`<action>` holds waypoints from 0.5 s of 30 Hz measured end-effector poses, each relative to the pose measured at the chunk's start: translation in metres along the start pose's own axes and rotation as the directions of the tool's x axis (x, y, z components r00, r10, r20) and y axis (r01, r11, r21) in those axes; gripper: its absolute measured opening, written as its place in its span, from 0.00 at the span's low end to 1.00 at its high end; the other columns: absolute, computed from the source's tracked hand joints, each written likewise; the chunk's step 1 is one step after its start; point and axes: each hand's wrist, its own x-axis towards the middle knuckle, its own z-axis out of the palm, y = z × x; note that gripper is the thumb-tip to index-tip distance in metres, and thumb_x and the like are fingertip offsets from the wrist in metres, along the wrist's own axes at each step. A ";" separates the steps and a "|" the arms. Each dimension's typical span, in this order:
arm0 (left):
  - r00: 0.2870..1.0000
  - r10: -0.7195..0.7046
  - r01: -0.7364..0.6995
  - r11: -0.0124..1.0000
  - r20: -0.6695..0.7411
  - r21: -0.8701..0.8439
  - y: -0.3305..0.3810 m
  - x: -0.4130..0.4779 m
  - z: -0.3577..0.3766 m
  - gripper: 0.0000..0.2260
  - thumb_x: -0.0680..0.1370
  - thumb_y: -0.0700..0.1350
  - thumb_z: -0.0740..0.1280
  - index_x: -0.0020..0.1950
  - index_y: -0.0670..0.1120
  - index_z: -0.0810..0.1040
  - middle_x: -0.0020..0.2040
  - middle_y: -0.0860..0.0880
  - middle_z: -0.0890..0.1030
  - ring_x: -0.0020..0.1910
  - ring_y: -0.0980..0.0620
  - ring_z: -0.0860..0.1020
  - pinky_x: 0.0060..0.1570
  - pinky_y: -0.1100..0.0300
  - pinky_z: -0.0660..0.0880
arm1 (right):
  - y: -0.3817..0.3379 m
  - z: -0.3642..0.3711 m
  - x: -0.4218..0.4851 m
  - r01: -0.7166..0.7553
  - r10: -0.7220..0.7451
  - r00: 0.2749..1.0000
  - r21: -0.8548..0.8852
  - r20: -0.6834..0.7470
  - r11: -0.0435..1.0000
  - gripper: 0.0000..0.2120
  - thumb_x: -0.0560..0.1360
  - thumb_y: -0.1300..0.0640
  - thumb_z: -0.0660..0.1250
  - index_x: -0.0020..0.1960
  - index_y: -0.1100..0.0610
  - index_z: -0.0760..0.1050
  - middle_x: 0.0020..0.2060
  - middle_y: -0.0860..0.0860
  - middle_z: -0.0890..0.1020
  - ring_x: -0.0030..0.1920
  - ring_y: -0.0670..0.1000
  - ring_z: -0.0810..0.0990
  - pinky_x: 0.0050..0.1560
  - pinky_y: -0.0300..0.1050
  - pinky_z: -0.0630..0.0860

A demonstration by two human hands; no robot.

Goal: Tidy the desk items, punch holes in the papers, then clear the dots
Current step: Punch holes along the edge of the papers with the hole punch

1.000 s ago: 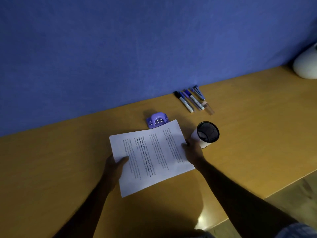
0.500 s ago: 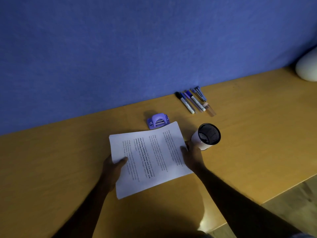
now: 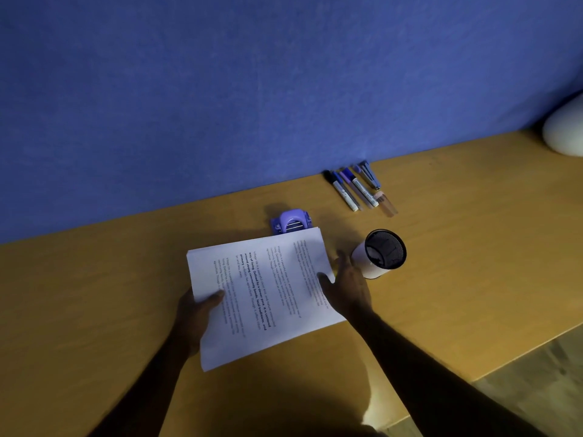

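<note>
Head view: left hand (image 3: 193, 313) has its fingers clamped on papers (image 3: 268, 335) reading "strong community bonds"; right hand (image 3: 347, 288) thumb lies atop them, finger grip unclear.

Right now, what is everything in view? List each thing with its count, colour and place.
papers: one stack, white with printed text, middle of the desk
hole punch: one, purple, just behind the papers' far edge
pen cup: one, white with black mesh, right of the papers
markers: roughly four, exact count unclear, dark and purple caps, in a row by the wall
rounded object: one, white, far right edge
desk: one, wood-coloured
wall: one, blue, behind the desk
left hand: grips the papers' left edge, thumb on top
right hand: rests at the papers' right edge
</note>
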 end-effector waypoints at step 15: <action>0.999 -0.028 0.033 0.990 0.043 -0.139 -0.001 -0.005 0.002 0.13 0.76 0.37 0.66 0.60 0.42 0.77 0.51 0.39 0.83 0.51 0.38 0.82 0.47 0.43 0.78 | -0.002 -0.003 0.019 -0.049 0.046 0.999 0.138 0.027 0.989 0.28 0.76 0.50 0.68 0.72 0.59 0.65 0.64 0.56 0.77 0.62 0.57 0.77 0.56 0.53 0.79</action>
